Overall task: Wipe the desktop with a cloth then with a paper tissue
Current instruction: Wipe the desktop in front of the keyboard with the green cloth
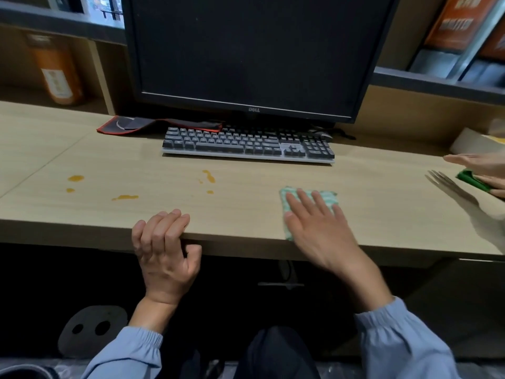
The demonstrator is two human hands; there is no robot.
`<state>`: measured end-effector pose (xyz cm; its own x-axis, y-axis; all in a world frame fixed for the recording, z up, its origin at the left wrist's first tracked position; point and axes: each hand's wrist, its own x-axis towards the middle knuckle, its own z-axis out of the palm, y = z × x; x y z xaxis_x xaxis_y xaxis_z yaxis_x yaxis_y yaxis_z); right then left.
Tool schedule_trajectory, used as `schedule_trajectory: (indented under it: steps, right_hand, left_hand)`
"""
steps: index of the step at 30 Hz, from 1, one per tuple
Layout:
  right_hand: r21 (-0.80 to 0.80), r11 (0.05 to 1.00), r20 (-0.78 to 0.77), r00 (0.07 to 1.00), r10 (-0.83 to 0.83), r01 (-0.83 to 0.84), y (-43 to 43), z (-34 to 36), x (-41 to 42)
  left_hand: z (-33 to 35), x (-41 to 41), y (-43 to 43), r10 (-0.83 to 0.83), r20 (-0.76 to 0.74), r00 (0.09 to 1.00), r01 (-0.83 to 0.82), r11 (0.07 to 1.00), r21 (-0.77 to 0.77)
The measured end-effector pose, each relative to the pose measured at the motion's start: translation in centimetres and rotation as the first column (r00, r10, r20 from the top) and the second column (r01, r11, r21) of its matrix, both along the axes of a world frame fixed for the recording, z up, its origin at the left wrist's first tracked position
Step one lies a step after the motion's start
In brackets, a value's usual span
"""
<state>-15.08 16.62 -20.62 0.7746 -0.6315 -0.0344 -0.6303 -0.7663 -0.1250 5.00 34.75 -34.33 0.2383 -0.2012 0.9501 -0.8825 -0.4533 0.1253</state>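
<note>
My right hand [317, 225] lies flat with straight fingers, pressing the green-and-white cloth [328, 196] onto the desktop [246, 181], in front of the right end of the keyboard [246, 144]. My left hand [164, 253] grips the desktop's front edge, fingers curled over it, in front of the keyboard's left end. Orange spills [125, 197] lie in front and to the left of the keyboard.

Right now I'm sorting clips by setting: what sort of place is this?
Probably an office or shop workstation: a Dell monitor and a keyboard stand on a long wooden desk, with shelves holding orange boxes behind.
</note>
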Motion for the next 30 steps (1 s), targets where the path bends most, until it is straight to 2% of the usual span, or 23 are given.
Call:
schedule_trajectory:
  steps: [8,17,22,27,30]
  right_hand:
    - [-0.010,0.979,0.029,0.978,0.204,-0.204,7.6,-1.2,8.7]
    - [-0.071,0.982,0.048,0.983,0.178,-0.175,6.3,-1.1,4.3]
    - [-0.078,0.959,-0.020,0.962,0.272,-0.272,7.2,-0.7,5.7]
    - [0.021,0.942,-0.029,0.941,0.336,-0.336,7.4,-0.1,10.1]
    - [0.062,0.943,-0.078,0.941,0.331,-0.326,6.1,0.2,13.7]
  left_hand:
    - [-0.1,0.5,1.1,0.012,0.027,1.000,-0.014,0.996,0.087]
    - [0.6,-0.3,2.6,0.004,-0.025,1.000,0.001,0.982,0.191]
    - [1.6,-0.8,3.1,-0.052,-0.092,0.994,0.063,0.990,0.124]
    - [2.4,-0.1,3.6,0.043,-0.136,0.990,-0.026,0.992,0.125]
    - [1.7,0.7,3.7,0.076,-0.091,0.993,-0.058,0.982,0.181]
